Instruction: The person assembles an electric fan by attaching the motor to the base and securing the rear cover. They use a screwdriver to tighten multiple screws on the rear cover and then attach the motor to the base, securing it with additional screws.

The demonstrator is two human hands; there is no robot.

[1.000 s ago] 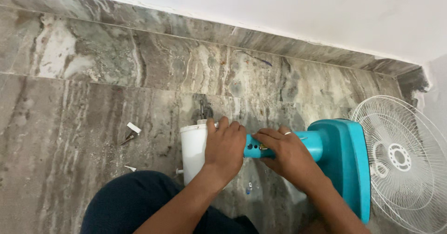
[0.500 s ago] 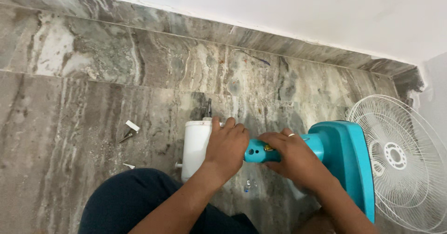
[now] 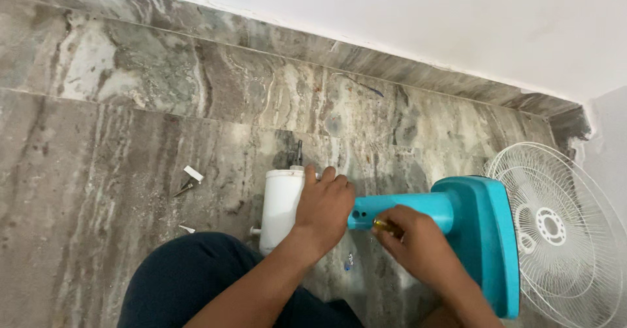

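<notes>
lying on the grey marble floor (image 3: pixel 130 145), a fan is seen in parts. its white motor housing (image 3: pixel 281 204) is gripped by the left hand (image 3: pixel 323 207), fingers closed over its right end. just right of it, the teal neck (image 3: pixel 408 207) of the teal base (image 3: pixel 486 236) is touched from the near side by the right hand (image 3: pixel 415 243), fingers pinched together on a small brass-coloured piece (image 3: pixel 380 223). the white fan grille (image 3: pixel 555 230) lies at far right. small scraps (image 3: pixel 189 181) lie at left.

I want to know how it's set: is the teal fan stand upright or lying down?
Lying down. The stand rests sideways on the floor, neck horizontal, left hand on the white part, right hand at the neck.
</notes>
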